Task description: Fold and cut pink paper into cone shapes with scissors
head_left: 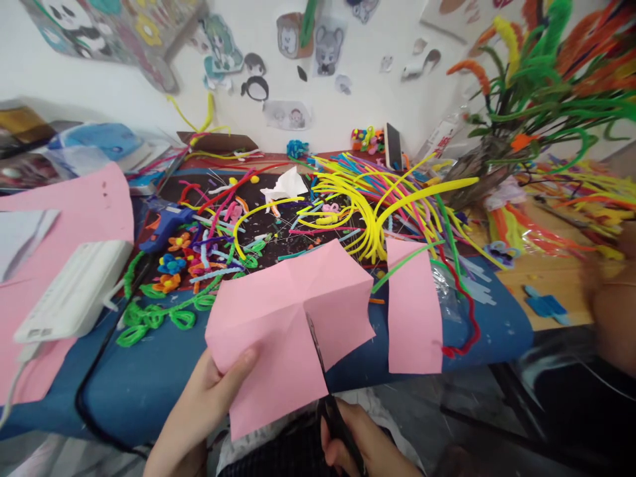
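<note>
My left hand (213, 384) grips the left side of a creased sheet of pink paper (273, 331), thumb on top and fingers underneath. In my right hand (358, 437) is a pair of black-handled scissors (320, 358), its blades at a cut that runs from the sheet's near edge toward its middle, where the folds meet. The sheet is held above the near edge of the blue-covered table. A separate pink paper strip (415, 311) lies to the right, with a green pipe cleaner (405, 265) across its top.
Yellow pipe cleaners (368, 225) lie heaped behind the sheet. At left are a white power strip (74, 291), a blue glue gun (169, 225), a black cable (94, 377) and more pink paper (106, 199). A pipe-cleaner bouquet (527, 93) stands right; another person's arm (613, 311) shows at the right edge.
</note>
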The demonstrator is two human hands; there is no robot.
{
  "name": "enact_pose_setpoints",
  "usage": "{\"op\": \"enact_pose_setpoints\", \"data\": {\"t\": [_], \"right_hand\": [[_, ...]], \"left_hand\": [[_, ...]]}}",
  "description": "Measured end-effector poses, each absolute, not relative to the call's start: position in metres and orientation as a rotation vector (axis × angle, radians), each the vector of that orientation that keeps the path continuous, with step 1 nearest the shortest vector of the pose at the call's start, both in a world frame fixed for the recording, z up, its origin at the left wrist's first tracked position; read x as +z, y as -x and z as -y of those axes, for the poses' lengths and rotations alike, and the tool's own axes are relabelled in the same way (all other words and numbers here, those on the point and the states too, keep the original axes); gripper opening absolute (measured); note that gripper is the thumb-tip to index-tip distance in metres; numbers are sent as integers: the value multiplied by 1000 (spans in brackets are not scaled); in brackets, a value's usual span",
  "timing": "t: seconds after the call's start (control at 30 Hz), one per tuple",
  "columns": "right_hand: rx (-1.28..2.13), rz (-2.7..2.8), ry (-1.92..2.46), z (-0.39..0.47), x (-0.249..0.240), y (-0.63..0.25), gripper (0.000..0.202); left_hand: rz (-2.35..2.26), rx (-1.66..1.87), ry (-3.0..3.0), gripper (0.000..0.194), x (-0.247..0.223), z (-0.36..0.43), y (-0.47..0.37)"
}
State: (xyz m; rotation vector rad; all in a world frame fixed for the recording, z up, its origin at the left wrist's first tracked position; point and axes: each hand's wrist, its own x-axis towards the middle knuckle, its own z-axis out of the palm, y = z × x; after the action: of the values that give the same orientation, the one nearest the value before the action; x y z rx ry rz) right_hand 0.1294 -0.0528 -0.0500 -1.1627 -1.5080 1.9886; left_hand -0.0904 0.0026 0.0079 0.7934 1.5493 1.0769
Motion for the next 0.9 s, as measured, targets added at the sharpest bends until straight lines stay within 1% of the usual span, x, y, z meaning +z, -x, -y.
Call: {"op": "enact_pose_setpoints", "data": {"t": [0.07,0.13,0.27,0.4,0.5,0.63,0.9], "right_hand": [[1914,1580,1188,53,-53,-130,54],[1852,1630,1191,54,-56,-130,53],[1858,1629,1241,53,-52,-130,51],[1881,1611,1307,55,-47,-133,53],[1887,1597,1326,59,-49,-137,61],[1869,1646,1208,58,-53,-138,73],[1748,1667,1121,55,-62,-129,72]], "left_hand": [[-1558,1158,-715,63,11,-8,92],[-1561,1178,-624,63,14,-13,91],[-1589,1176,-584,54,12,-18,90],[-1672,1222,-743,44,1,-16,94],[-1738,1238,-840,40,-1,-11,98],[-1747,1150,-993,27,4,-5,98],[-1781,1097,-1081,25,7,-1,94]]}}
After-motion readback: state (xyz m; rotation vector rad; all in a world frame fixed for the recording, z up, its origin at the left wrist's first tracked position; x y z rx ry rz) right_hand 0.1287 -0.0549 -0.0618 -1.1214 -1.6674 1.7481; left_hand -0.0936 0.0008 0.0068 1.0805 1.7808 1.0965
